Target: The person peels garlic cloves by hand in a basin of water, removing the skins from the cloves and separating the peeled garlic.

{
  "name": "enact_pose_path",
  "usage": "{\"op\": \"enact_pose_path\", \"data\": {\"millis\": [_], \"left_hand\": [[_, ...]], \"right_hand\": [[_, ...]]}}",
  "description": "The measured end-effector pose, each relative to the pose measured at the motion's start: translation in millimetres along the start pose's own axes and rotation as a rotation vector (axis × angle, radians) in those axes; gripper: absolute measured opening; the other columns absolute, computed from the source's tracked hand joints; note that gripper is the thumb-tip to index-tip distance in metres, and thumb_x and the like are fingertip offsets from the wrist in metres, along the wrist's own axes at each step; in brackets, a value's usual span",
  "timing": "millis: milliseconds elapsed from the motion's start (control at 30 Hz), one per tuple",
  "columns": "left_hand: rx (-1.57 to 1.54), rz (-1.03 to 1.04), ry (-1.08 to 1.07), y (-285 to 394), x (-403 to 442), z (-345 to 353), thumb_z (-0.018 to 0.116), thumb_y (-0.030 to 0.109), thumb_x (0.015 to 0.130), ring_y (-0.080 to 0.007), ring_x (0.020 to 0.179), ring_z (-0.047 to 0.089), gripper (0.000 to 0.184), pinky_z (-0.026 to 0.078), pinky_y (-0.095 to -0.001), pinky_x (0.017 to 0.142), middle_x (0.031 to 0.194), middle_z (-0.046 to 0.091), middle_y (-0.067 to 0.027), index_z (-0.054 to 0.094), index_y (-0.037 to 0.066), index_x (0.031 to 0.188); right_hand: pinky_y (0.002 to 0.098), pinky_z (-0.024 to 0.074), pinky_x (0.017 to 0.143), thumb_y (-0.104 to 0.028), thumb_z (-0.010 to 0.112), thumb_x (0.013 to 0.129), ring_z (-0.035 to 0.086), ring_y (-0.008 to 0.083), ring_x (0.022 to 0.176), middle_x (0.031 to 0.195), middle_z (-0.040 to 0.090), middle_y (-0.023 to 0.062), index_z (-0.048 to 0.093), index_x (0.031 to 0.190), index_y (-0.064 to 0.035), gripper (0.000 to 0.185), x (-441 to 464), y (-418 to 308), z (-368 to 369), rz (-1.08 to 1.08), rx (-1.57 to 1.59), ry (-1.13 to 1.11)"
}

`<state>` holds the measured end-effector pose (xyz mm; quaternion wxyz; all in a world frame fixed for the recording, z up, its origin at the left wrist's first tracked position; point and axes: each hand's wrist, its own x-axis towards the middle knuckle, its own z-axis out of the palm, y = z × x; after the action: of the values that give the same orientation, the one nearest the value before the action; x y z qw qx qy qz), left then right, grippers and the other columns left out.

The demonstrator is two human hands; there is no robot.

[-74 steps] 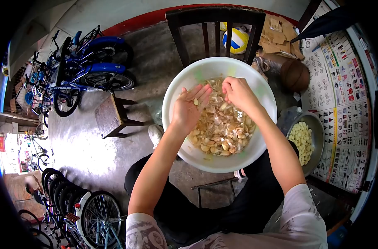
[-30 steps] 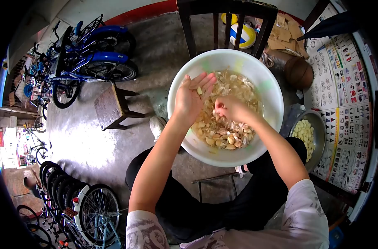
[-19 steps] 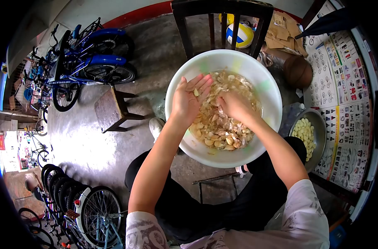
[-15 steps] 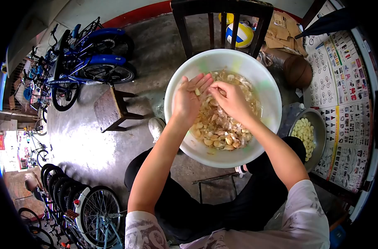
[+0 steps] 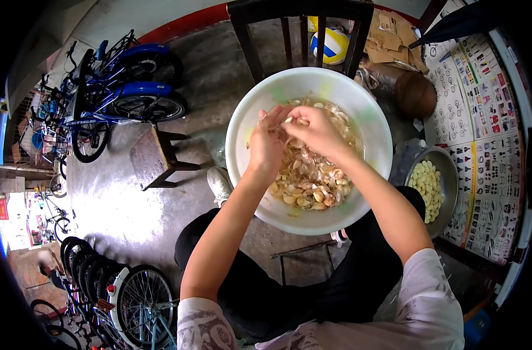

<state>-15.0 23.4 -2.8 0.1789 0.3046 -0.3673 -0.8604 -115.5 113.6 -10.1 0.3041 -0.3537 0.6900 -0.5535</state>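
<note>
Over the left part of a large white basin (image 5: 251,192), my left hand (image 5: 267,143) is cupped palm up, its fingers loosely extended. Whatever lies in the palm is mostly hidden. My right hand (image 5: 317,129) meets it from the right, thumb and fingers pinched on a small pale garlic clove (image 5: 301,121). Below both hands, the basin holds unpeeled garlic cloves (image 5: 304,189) and loose papery skins in yellowish water. To the right, a metal bowl (image 5: 451,192) contains peeled white garlic cloves (image 5: 426,184).
A dark wooden chair (image 5: 286,44) stands behind the basin, with a volleyball (image 5: 331,46) and a basketball (image 5: 415,96) nearby. Left are a wooden stool (image 5: 155,156), blue bicycles (image 5: 143,90) and a row of tires (image 5: 88,262). A poster-covered surface (image 5: 470,151) flanks the right side.
My right hand has moved closer over my left palm, and the pale clove now shows at its fingertips. My left fingers have curled up somewhat. The view has shifted slightly.
</note>
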Motion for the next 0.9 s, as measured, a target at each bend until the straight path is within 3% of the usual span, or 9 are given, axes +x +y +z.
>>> {"op": "enact_pose_path", "data": {"millis": [133,233,267,300,533,667,700,800,900], "left_hand": [[-0.120,-0.012,0.046,1.3,2.3,-1.5,0.025,0.030,0.107,-0.0258,0.128,0.046,0.052,0.032,-0.0402,0.110,0.144,0.045,-0.0164,0.029,-0.007,0.143],[-0.035,0.029,0.082,-3.4,11.9,-9.2,0.038,0.018,0.104,-0.0245,0.111,0.059,0.039,0.047,-0.0359,0.093,0.132,0.054,-0.0174,0.042,-0.006,0.134],[0.472,0.244,0.006,-3.2,16.1,-11.3,0.040,0.010,0.100,-0.0263,0.108,0.061,0.033,0.048,-0.0395,0.089,0.127,0.057,-0.0171,0.046,-0.004,0.129],[0.978,0.461,-0.081,-4.0,19.8,-12.8,0.042,0.001,0.095,-0.0280,0.106,0.062,0.031,0.050,-0.0431,0.085,0.122,0.059,-0.0168,0.050,-0.002,0.125],[1.935,0.885,0.066,-98.1,92.1,-45.7,0.054,0.000,0.081,-0.0356,0.094,0.062,0.028,0.049,-0.0491,0.078,0.109,0.059,-0.0161,0.056,0.005,0.108],[1.954,0.493,-0.055,-77.1,86.0,-36.0,0.057,0.009,0.084,-0.0291,0.114,0.056,0.031,0.044,-0.0426,0.097,0.123,0.056,-0.0117,0.057,0.005,0.114],[2.019,0.786,0.054,-79.0,94.6,-54.5,0.057,0.009,0.083,-0.0302,0.109,0.059,0.033,0.048,-0.0420,0.094,0.126,0.055,-0.0128,0.057,0.006,0.116],[2.218,0.767,-0.161,-75.1,71.5,-55.5,0.058,0.007,0.081,-0.0324,0.106,0.059,0.035,0.049,-0.0434,0.090,0.125,0.055,-0.0131,0.058,0.005,0.117],[1.894,0.609,-0.275,-51.7,71.2,-65.5,0.058,0.006,0.084,-0.0345,0.107,0.059,0.039,0.050,-0.0431,0.091,0.126,0.054,-0.0144,0.057,0.005,0.122]], "right_hand": [[0.0203,0.0312,0.048,-0.022,0.054,0.091,0.038,0.0039,0.051,0.065,0.045,-0.0079,0.053,0.083,-0.0121,0.013,5.9,-9.1,-28.4,0.490,0.654,-0.165],[0.0198,0.0224,0.046,-0.028,0.048,0.092,0.028,0.0022,0.049,0.062,0.033,-0.0088,0.043,0.076,-0.0163,0.020,5.9,-12.8,-31.2,0.512,0.813,-0.167],[0.0199,0.0228,0.046,-0.028,0.047,0.092,0.028,0.0026,0.049,0.061,0.033,-0.0086,0.042,0.076,-0.0164,0.020,5.8,-12.0,-35.9,0.506,0.921,-0.185],[0.0203,0.0224,0.045,-0.029,0.046,0.093,0.026,0.0034,0.048,0.061,0.031,-0.0082,0.042,0.076,-0.0160,0.021,4.8,-17.4,-41.9,0.466,0.904,-0.181],[0.0195,0.0211,0.046,-0.022,0.048,0.095,0.026,0.0028,0.051,0.063,0.031,-0.0063,0.039,0.076,-0.0126,0.023,-101.8,-77.4,-156.3,0.074,0.536,0.167],[0.0202,0.0242,0.048,-0.015,0.047,0.089,0.031,0.0030,0.054,0.067,0.040,-0.0044,0.051,0.085,-0.0085,0.009,-193.7,1.9,-231.2,0.313,0.370,0.520],[0.0210,0.0240,0.047,-0.013,0.046,0.090,0.032,0.0036,0.052,0.066,0.041,-0.0038,0.054,0.085,-0.0071,0.011,-211.8,32.6,-245.3,0.431,0.255,0.587],[0.0229,0.0350,0.047,-0.012,0.049,0.091,0.047,0.0066,0.053,0.069,0.056,0.0011,0.063,0.090,-0.0021,0.017,-283.9,169.6,-301.1,0.769,-0.186,0.512],[0.0271,0.0422,0.051,-0.012,0.054,0.090,0.055,0.0102,0.057,0.067,0.060,0.0033,0.063,0.092,0.0000,0.015,-316.3,233.8,-303.2,0.819,-0.322,0.524]]}}
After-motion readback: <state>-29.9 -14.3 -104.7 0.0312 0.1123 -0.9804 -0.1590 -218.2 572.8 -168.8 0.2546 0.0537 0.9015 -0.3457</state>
